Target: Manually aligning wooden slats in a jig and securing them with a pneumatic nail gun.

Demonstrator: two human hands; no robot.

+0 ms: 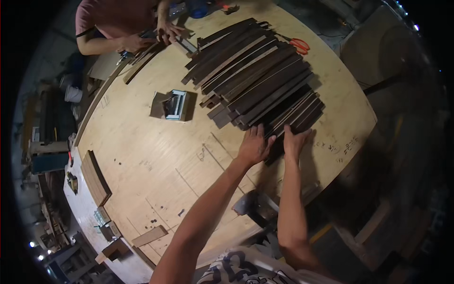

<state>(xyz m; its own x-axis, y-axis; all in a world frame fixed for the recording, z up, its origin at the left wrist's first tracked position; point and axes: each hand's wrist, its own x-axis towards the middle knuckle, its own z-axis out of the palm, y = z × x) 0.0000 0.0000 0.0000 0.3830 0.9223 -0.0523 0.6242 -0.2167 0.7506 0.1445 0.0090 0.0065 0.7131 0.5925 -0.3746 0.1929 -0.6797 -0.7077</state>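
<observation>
A broad pile of dark wood strips lies side by side across the far right of the table. Both my hands are at its near edge. My left hand has its fingers bent over the ends of the strips, its thumb pointing right. Just right of it, my right hand holds the nearest strips, thumb on top and fingers along their right side. A dark strip runs between the two hands; the undersides of my fingers are hidden.
A co-worker's hands handle strips at the far left. An open small box stands mid-table. Orange-handled scissors lie beyond the pile. Stacked boards line the left edge. A clamp-like dark tool sits at the near edge.
</observation>
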